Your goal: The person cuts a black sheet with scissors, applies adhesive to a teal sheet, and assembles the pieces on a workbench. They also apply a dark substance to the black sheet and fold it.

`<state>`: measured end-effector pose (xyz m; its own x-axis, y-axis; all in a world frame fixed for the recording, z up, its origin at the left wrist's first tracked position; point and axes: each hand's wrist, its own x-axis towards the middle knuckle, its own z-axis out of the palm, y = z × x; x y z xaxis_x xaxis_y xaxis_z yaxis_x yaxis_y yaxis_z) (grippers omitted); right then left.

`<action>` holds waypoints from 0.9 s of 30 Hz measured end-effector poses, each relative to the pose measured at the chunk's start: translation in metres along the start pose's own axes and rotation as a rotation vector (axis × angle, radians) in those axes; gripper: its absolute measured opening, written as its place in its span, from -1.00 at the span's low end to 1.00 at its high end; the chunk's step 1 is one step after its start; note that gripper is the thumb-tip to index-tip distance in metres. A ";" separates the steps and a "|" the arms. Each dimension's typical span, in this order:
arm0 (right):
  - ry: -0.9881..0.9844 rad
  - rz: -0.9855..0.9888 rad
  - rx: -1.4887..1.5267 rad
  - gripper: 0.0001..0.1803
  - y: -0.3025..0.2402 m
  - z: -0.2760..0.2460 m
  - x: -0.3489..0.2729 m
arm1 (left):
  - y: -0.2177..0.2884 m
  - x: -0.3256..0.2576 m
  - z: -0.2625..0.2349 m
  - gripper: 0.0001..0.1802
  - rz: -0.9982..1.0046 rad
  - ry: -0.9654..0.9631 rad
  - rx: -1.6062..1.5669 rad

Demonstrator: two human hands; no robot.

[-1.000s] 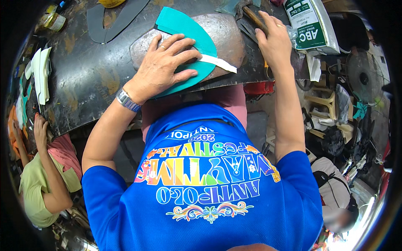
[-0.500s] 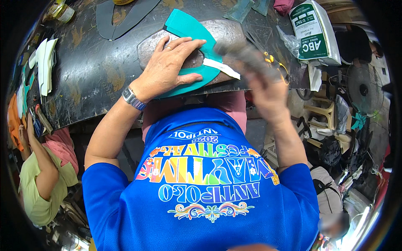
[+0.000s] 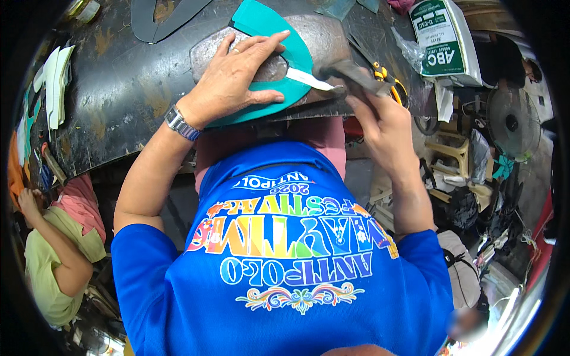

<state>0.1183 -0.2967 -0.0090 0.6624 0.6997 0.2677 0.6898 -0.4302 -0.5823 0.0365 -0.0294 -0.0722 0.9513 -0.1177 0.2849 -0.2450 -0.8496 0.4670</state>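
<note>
A curved, U-shaped teal sheet piece (image 3: 300, 50) lies over a worn, rounded metal slab (image 3: 323, 35) at the table's near edge. Pressing it flat is my left hand (image 3: 228, 83), fingers spread, the thumb on its near arm. A narrow white strip (image 3: 312, 79) crosses the teal piece, its right end sticking out past the edge. My right hand (image 3: 389, 124) is closed round a dark hammer (image 3: 359, 77), partly blurred by motion. Its head is at the teal piece's right edge beside the strip; whether it touches cannot be made out.
The dark table (image 3: 130, 77) carries a black U-shaped piece (image 3: 155, 26), white cut pieces (image 3: 56, 86), yellow-handled scissors (image 3: 395, 86) and a white-green can (image 3: 442, 41). At left sits another person (image 3: 62, 255); a fan (image 3: 513, 121) stands at right.
The hammer has come down and left to the teal piece's edge, with my right hand following. My left hand keeps its place on the piece; the whole view has shifted slightly.
</note>
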 end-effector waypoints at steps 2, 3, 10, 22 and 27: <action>-0.044 0.025 0.032 -0.54 -0.003 0.011 0.003 | 0.000 -0.001 0.000 0.14 0.003 0.005 -0.008; -0.068 0.054 0.031 -0.56 -0.006 0.018 0.004 | 0.002 -0.003 0.001 0.14 -0.003 0.004 -0.017; -0.196 0.010 -0.157 -0.67 -0.011 0.002 0.027 | -0.002 -0.002 0.004 0.14 0.000 0.026 -0.030; -0.223 -0.033 -0.140 -0.61 -0.013 0.010 0.027 | -0.001 -0.002 0.002 0.16 -0.016 -0.003 -0.047; 0.088 -0.015 0.128 -0.71 -0.029 0.027 0.021 | 0.000 -0.002 0.003 0.15 -0.014 0.028 -0.032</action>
<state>0.1040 -0.2542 -0.0072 0.6795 0.6502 0.3399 0.6603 -0.3400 -0.6697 0.0346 -0.0307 -0.0750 0.9492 -0.0907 0.3014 -0.2377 -0.8345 0.4972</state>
